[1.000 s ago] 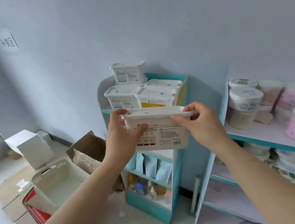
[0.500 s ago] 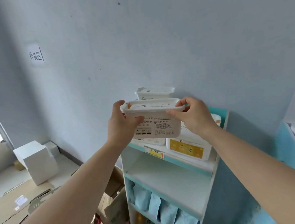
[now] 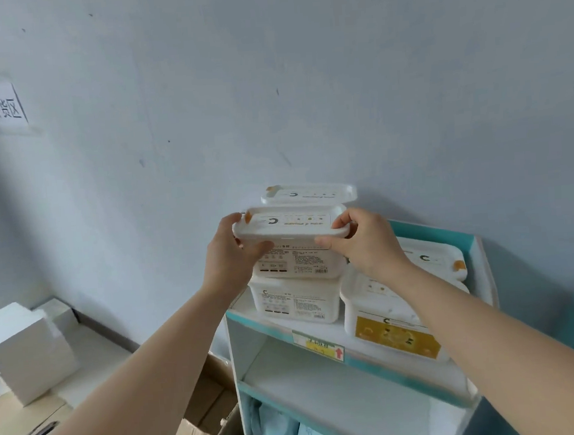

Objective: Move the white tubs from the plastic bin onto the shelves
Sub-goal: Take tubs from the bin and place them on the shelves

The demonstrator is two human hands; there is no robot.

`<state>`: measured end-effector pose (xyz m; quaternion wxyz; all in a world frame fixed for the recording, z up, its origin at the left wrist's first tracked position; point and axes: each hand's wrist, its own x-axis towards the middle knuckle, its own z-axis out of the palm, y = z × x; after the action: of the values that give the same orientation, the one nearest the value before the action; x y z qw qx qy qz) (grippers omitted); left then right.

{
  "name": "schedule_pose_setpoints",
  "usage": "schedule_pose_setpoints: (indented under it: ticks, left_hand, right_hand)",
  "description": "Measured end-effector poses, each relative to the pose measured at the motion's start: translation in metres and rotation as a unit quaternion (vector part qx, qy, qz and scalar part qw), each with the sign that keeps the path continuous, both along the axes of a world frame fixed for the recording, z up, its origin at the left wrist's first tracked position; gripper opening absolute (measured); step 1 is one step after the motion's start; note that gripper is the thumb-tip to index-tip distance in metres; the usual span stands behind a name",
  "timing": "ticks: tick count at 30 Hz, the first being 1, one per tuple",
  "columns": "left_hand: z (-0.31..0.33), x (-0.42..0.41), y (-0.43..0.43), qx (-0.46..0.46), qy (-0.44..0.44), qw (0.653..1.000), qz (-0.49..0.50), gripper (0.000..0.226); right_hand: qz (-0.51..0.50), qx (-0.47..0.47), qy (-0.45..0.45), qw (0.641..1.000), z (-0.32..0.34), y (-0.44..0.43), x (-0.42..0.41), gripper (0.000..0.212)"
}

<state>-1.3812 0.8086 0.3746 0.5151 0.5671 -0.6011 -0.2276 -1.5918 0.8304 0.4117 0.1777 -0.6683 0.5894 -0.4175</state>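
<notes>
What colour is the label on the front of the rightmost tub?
Yellow-gold, on the white front tub, seen in the head view.

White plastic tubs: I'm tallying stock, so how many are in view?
5: one white plastic tub held in both hands, one beneath it, one behind, and two at right. More may be hidden behind.

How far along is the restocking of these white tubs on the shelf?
Done: several tubs already on the top shelf, including a yellow-labelled tub. In hand: the left hand and right hand hold the held tub above the front-left tub. The bin is out of view.
</notes>
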Motion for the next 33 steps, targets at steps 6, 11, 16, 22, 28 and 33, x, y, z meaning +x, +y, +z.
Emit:
schedule_pose_setpoints:
  ticks: [6, 11, 16, 22, 28, 33]
  left_hand:
    - [-0.004, 0.020, -0.023, 0.014, -0.003, 0.998, -0.062, 0.071]
    - [-0.005, 0.032, -0.027, 0.021, -0.014, 0.995, -0.100, 0.072]
    - [-0.005, 0.041, -0.024, 0.015, -0.072, 0.990, -0.119, 0.072]
    - [-0.001, 0.040, -0.002, -0.068, -0.256, 0.962, -0.070, 0.067]
    - [0.002, 0.015, 0.043, -0.208, -0.343, 0.911, -0.096, 0.044]
    - [-0.014, -0.031, 0.090, -0.225, -0.360, 0.888, -0.177, 0.038]
  right_hand:
    - [-0.065, 0.003, 0.027, 0.998, -0.006, 0.001, 0.020, 0.035]
    - [-0.097, -0.014, 0.032, 0.995, -0.012, 0.012, 0.037, 0.031]
    - [-0.121, 0.001, 0.043, 0.992, -0.011, 0.022, 0.049, 0.032]
    - [-0.159, -0.010, 0.144, 0.977, -0.008, 0.043, 0.055, 0.052]
    - [-0.199, -0.037, 0.273, 0.940, -0.007, 0.091, 0.040, 0.049]
    - [-0.215, -0.001, 0.338, 0.916, -0.029, 0.154, 0.003, 0.049]
